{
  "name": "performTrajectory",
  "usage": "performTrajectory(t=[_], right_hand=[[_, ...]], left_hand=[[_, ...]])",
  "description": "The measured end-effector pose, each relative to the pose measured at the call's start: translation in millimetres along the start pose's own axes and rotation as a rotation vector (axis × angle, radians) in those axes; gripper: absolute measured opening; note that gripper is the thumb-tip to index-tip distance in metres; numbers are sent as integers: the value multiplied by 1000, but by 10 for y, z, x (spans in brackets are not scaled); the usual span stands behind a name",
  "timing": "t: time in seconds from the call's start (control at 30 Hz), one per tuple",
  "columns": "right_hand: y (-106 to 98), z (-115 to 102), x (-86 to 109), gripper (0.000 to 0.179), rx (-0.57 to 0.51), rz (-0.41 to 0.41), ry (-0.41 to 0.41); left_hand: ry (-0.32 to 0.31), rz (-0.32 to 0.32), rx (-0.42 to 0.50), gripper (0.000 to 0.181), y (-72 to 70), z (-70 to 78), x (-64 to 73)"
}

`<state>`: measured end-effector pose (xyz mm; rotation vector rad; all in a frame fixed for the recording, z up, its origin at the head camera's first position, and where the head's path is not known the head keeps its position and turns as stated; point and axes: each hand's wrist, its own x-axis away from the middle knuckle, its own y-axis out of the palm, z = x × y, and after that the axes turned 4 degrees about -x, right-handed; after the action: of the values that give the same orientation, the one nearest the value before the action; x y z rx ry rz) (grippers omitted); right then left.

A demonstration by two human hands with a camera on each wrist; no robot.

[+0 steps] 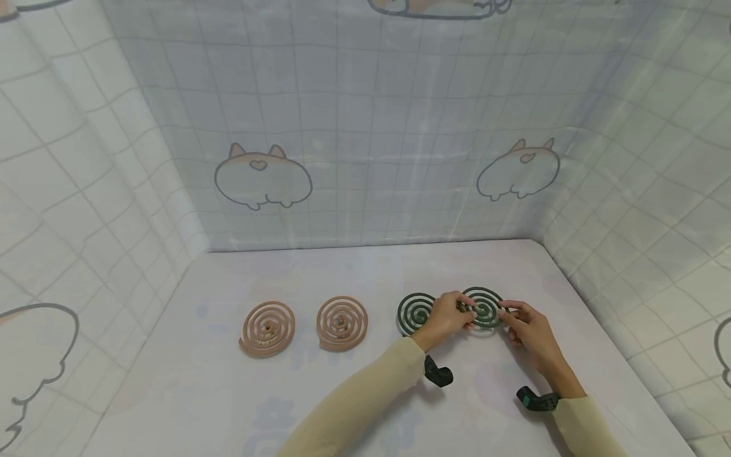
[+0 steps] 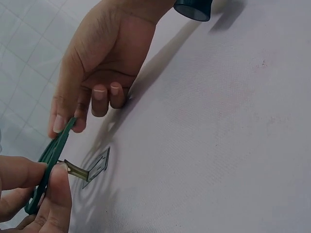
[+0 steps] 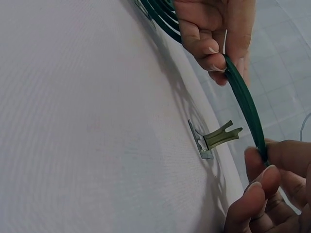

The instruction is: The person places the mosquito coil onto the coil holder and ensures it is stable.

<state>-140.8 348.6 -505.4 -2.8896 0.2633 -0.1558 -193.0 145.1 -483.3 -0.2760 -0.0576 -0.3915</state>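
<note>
A green mosquito coil point(image 1: 484, 293) is held by its edges between both hands at the right of the table. My left hand point(image 1: 448, 318) pinches its left edge and my right hand point(image 1: 526, 330) its right edge, thumb and fingers on either side. In the right wrist view, the coil point(image 3: 245, 104) is seen edge-on, raised above the table. Beneath it a small metal coil stand point(image 3: 221, 138) sits with its forked prong pointing up toward the coil. Another green mosquito coil point(image 1: 410, 311) lies left of these, partly hidden by my left hand.
Two brown mosquito coils point(image 1: 268, 329) point(image 1: 341, 324) lie side by side toward the left of the white table point(image 1: 228, 406). A patterned cloth wall point(image 1: 365, 127) encloses the back and sides. Each wrist bears a black device point(image 1: 438, 372).
</note>
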Motion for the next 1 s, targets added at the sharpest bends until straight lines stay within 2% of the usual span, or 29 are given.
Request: performTrajectory(t=[0.3,0.73,1.0], right_hand=[[7,5,-9,49,-10,18,5],[-43,24,-17,53,-12,2,20],[-99,41,34,51,-15,23,17]], left_hand=[[-3,22,7,17,4,0,-16],[-25,2,-4,17,30,38,-36],[-17,-16,0,16,82,55,-44]])
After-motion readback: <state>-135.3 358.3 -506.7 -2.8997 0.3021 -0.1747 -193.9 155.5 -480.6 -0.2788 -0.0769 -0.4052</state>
